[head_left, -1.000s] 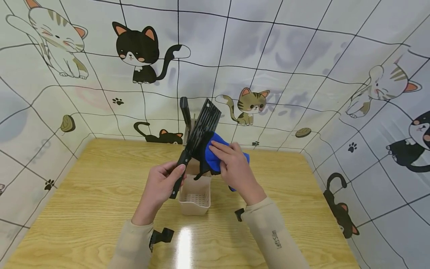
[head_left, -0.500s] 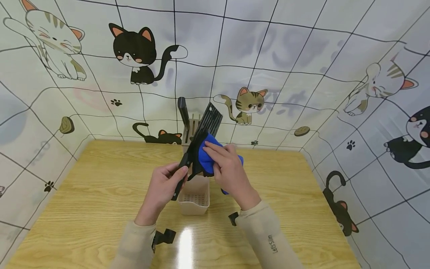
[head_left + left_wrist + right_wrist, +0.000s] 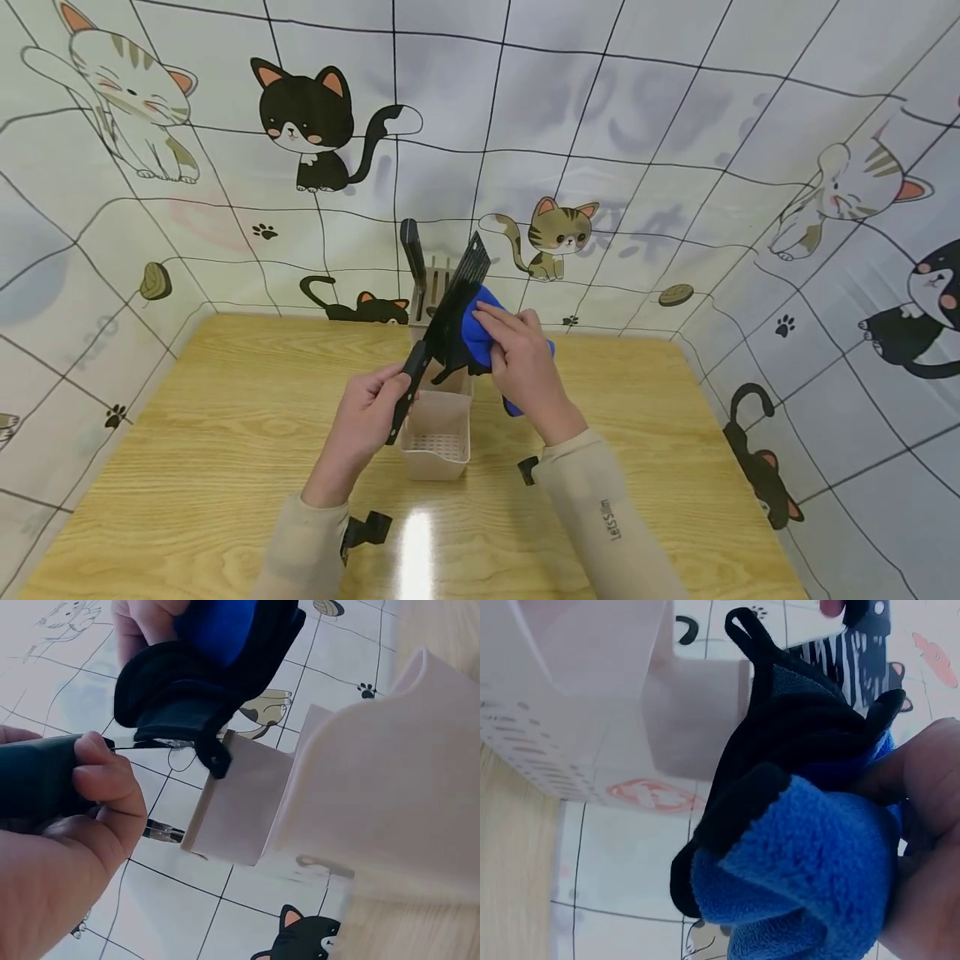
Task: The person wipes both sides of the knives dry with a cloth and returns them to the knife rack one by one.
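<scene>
The person's left hand (image 3: 367, 414) is gripping the handle (image 3: 417, 360) of a black slotted turner (image 3: 442, 327) with a flat blade, the thumb lying along its upper side and the fingers curling around beneath. The turner's long axis is slanting: in the head view the handle end is pointing down and left, while the bare, slotted tip is pointing up and right. The right hand (image 3: 525, 367) is holding a folded, plush cloth (image 3: 477, 332) in blue with black edging; its fingertips are pressing toward the blade, and the thumb is closing on the folds from below.

The relation counting most, I judge, is that of cloth to blade: the cloth is lying along the blade's right-hand side, over the part nearer the handle, and the tip is standing bare beyond the right fingertips. The right hand is the nearer of the 2 to that tip; the left is staying clear of the blade. Whether the cloth is also wrapping behind it, I cannot tell.

Turner and cloth are hanging in the air above a pale beige plastic holder (image 3: 435, 468) with several compartments, which is standing on a light wood-grain table (image 3: 225, 417). In its rear compartment a black-handled utensil (image 3: 413, 250) is standing nearly upright, leaning slightly left.
</scene>
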The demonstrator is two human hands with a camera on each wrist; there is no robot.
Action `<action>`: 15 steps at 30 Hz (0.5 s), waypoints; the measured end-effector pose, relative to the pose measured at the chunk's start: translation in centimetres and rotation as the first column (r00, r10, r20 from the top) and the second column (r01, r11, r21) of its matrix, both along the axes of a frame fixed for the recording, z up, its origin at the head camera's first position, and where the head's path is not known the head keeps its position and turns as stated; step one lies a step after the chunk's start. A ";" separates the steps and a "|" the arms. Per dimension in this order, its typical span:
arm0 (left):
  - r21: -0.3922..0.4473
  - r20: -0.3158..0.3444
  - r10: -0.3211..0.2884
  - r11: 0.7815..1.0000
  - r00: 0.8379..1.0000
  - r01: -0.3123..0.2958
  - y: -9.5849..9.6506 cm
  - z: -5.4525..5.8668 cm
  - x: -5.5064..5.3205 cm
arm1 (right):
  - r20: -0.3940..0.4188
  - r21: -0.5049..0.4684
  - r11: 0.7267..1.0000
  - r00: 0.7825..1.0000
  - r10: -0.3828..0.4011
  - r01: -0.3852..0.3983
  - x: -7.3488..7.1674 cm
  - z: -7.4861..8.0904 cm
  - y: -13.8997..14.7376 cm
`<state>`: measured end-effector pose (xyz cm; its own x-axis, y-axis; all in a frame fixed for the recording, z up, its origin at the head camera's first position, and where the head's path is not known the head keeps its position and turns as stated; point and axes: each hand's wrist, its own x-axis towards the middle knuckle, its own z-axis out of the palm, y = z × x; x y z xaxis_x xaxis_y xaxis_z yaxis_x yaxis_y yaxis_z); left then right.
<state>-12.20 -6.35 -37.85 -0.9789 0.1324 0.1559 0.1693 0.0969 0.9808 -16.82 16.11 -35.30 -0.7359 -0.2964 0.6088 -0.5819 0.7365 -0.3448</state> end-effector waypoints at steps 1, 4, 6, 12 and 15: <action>-0.026 -0.030 -0.011 1.000 0.999 0.011 0.0 0.0 0.0 | 0.005 -0.006 1.000 1.000 -0.007 0.007 -0.1 -0.1 0.2; -0.094 -0.108 -0.038 0.995 0.993 0.028 -0.1 -0.2 0.0 | 0.002 -0.027 0.999 1.000 -0.018 0.018 -0.4 -0.4 0.9; -0.125 -0.136 -0.048 0.992 0.990 0.031 -0.1 -0.4 0.1 | -0.012 -0.042 0.999 1.000 -0.027 0.027 -0.5 -0.4 1.3; -0.171 -0.143 -0.028 0.985 0.989 0.003 0.0 -0.4 0.3 | -0.061 -0.082 0.996 0.997 -0.046 0.041 -0.4 -0.3 2.5; -0.195 -0.139 -0.008 0.981 0.990 -0.020 0.0 -0.3 0.3 | -0.087 -0.096 0.995 0.995 -0.050 0.041 -0.3 0.0 3.0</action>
